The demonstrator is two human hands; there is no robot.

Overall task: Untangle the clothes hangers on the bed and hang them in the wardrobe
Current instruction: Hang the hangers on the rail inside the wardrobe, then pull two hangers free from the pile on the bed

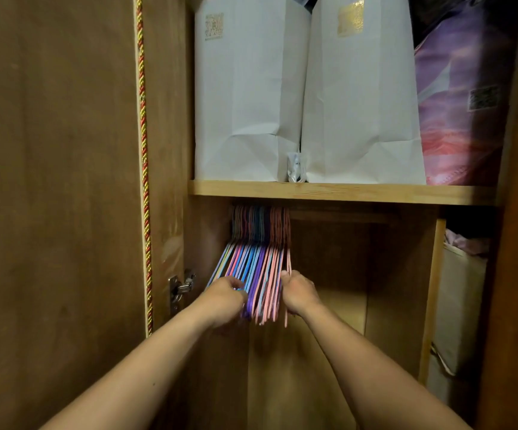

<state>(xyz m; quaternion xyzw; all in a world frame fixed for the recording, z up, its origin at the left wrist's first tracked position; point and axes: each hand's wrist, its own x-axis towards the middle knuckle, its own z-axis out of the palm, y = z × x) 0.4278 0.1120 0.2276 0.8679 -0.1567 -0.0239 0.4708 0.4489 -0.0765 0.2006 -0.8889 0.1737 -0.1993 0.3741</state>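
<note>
Now your left hand [226, 294] and right hand [298, 294] each curl tight around the bunch of hangers [257, 274], one on each side. The bunch hangs under the shelf [344, 192], at the left of the wardrobe. They look thin, light, stiff and smooth. Hold them low, by the bottom corners, so none slide sideways.

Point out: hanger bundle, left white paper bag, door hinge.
hanger bundle [259, 268], head view, on the coloured bars above both hands
left white paper bag [248, 94], head view, on its front face
door hinge [180, 288], head view, on its metal arm
</note>
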